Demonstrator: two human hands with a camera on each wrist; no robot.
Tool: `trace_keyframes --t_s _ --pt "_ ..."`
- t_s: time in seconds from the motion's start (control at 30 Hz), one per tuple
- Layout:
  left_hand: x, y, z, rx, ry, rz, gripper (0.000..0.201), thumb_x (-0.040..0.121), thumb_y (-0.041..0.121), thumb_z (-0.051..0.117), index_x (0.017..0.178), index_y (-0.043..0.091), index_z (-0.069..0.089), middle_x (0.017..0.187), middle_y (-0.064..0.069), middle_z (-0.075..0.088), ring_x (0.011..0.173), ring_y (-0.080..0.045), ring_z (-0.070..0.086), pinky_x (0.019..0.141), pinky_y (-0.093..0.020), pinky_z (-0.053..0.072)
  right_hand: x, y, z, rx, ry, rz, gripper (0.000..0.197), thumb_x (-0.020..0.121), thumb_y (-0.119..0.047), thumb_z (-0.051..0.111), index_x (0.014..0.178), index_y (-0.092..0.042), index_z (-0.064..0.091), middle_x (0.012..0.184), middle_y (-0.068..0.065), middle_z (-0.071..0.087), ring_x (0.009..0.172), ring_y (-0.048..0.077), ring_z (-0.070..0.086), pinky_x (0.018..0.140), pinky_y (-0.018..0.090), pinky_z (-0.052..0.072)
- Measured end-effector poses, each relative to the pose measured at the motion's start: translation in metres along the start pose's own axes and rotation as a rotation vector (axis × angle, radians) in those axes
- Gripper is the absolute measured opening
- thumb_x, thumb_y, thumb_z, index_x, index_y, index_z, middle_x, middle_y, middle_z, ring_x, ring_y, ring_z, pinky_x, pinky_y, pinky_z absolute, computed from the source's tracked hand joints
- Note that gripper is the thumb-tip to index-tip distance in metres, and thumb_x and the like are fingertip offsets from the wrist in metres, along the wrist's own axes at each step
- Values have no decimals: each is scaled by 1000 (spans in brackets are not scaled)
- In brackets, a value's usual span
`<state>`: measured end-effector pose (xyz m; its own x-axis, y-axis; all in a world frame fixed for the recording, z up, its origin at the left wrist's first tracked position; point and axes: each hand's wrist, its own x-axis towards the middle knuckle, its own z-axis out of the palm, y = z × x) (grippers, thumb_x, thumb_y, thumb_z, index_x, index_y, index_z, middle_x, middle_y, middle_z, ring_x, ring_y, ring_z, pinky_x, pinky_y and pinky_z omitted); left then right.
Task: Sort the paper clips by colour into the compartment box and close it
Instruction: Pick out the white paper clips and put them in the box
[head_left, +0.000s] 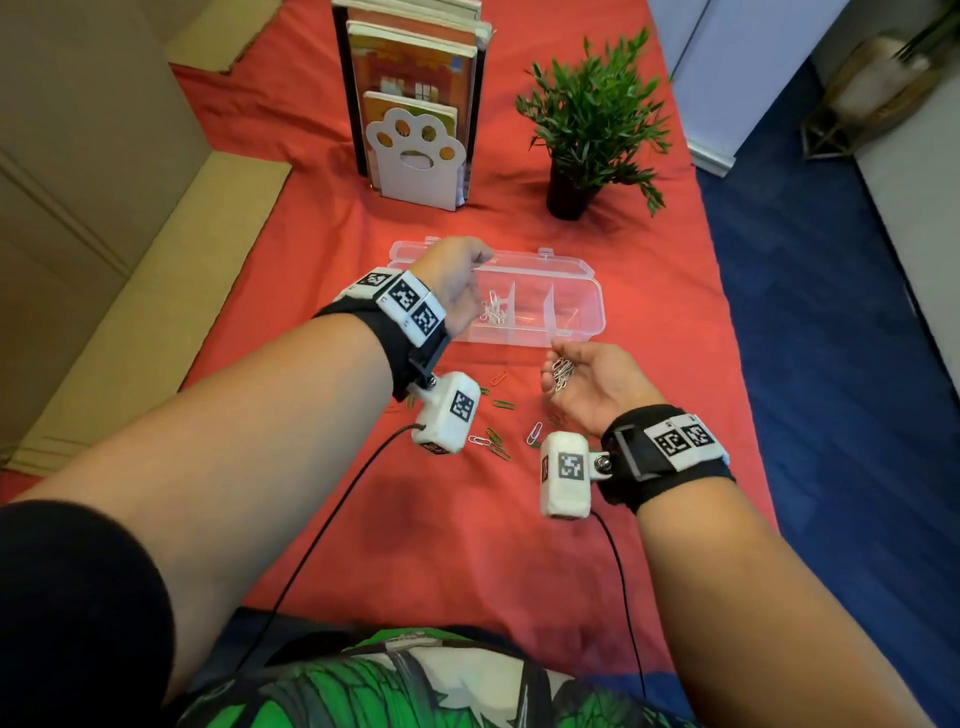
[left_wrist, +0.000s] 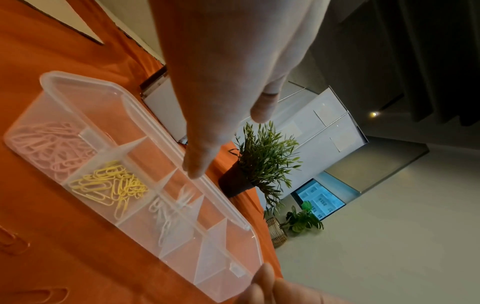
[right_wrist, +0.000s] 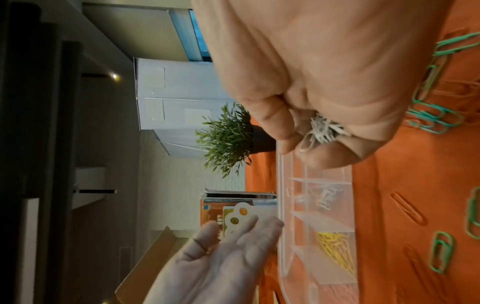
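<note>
The clear compartment box (head_left: 592, 312) lies open on the red cloth, its lid flat behind it. Its compartments hold pink clips (left_wrist: 49, 144), yellow clips (left_wrist: 111, 185) and white clips (left_wrist: 171, 209); the two at the right end look empty. My left hand (head_left: 457, 280) hovers over the box's left part with its fingers (right_wrist: 241, 232) straight and holding nothing. My right hand (head_left: 597, 384) is palm up just in front of the box, its fingers curled round a bunch of white clips (head_left: 562, 371). Loose green clips (head_left: 498, 441), a white clip (head_left: 534, 434) and red clips (head_left: 498, 378) lie on the cloth between my wrists.
A paw-shaped bookend with books (head_left: 415, 150) stands behind the box, and a potted plant (head_left: 587, 135) to its right. Cardboard sheets (head_left: 156, 312) lie along the cloth's left side. Blue carpet (head_left: 831, 364) runs past the right edge.
</note>
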<state>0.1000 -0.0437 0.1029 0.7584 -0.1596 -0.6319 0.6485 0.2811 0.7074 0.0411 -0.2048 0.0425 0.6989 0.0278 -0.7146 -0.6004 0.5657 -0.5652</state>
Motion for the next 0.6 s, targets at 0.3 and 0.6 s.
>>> trace_keyframes --t_s 0.3,0.6 --pt "-4 -50 -57 300 143 141 21 87 2 46 84 21 53 75 1 49 55 -5 44 55 -22 35 30 -15 56 -523 99 -480 35 83 15 28 86 -8 54 77 2 50 62 10 46 51 16 41" --pt "-26 -105 -109 551 209 171 19 88 9 56 104 15 62 79 4 57 72 -10 51 62 -21 41 60 -9 82 -1100 137 -588 42 83 7 34 96 -18 65 90 -1 59 77 11 52 70 16 41"
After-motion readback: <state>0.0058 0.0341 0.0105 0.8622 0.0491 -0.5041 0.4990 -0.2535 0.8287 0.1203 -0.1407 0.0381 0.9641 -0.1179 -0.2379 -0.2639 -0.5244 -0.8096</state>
